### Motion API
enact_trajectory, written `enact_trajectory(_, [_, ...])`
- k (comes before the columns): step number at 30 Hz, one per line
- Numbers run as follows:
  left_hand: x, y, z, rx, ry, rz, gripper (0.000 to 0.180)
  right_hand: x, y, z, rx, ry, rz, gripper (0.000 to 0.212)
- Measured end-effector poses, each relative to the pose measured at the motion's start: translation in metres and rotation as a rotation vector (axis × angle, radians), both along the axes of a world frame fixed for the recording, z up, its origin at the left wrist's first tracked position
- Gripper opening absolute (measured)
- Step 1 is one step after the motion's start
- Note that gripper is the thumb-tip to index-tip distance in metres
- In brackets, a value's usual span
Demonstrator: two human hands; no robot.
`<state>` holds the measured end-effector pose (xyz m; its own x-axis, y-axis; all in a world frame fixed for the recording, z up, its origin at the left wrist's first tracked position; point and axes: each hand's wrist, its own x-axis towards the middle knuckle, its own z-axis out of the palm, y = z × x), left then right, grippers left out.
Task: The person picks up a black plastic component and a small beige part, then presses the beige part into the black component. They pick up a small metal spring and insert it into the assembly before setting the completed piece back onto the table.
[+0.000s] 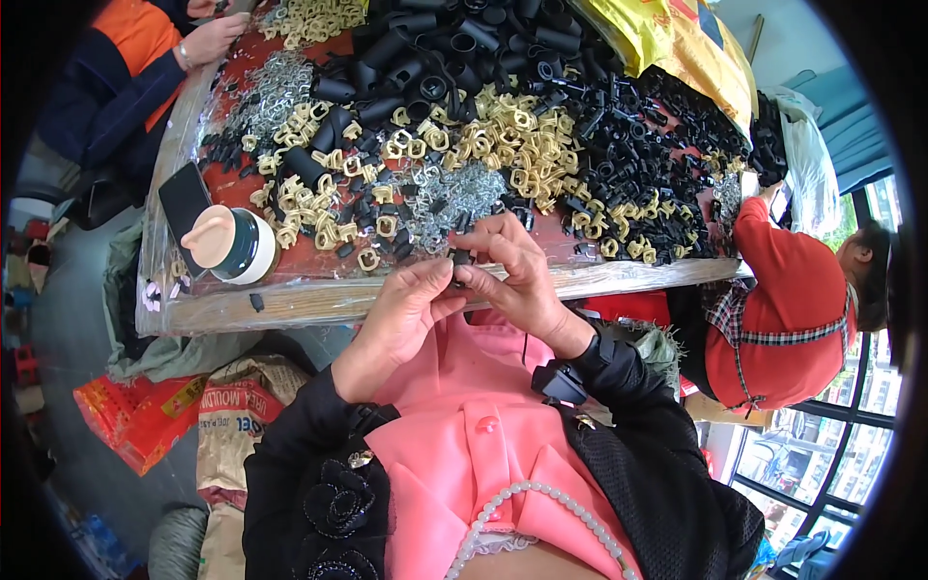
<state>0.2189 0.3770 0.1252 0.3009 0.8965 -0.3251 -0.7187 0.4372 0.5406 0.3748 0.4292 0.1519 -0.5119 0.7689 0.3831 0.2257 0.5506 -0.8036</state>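
At the table's near edge my left hand (pixel 414 307) and my right hand (pixel 517 278) meet, thumbs close together. Between their fingertips is a small black plastic part (pixel 460 259), partly covered by the fingers. Both hands are closed in a pinch on it. Just beyond lies a heap of small silvery metal clips (pixel 452 196). Gold-coloured square ring-like parts (pixel 522 145) are piled behind the clips and to their left. Many small black plastic parts (pixel 628 145) spread over the table to the right.
Larger black tube-shaped pieces (pixel 464 43) heap at the back. A jar with a pink lid (pixel 232 242) and a phone (pixel 186 201) stand at the left. The wooden table edge (pixel 319 300) runs before me. A co-worker's hand (pixel 215 41) is far left; a person in red (pixel 783 290) sits right.
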Motion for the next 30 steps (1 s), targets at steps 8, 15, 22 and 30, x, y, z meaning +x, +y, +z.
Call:
enact_trajectory(8, [0.002, -0.001, 0.003, 0.012, 0.023, -0.066, 0.024, 0.006, -0.004, -0.005, 0.162, -0.052, 0.028, 0.029])
enact_trajectory(15, [0.004, 0.005, -0.006, 0.004, 0.138, -0.057, 0.023, 0.006, -0.002, -0.014, 0.230, -0.024, 0.038, 0.030])
enact_trajectory(22, [0.000, 0.008, -0.017, 0.125, 0.212, -0.035, 0.025, 0.013, -0.008, -0.015, 0.240, -0.031, 0.026, 0.034])
enact_trajectory(30, [0.006, 0.012, -0.013, 0.189, 0.328, -0.013, 0.027, 0.030, -0.001, -0.022, 0.280, -0.043, 0.027, 0.042])
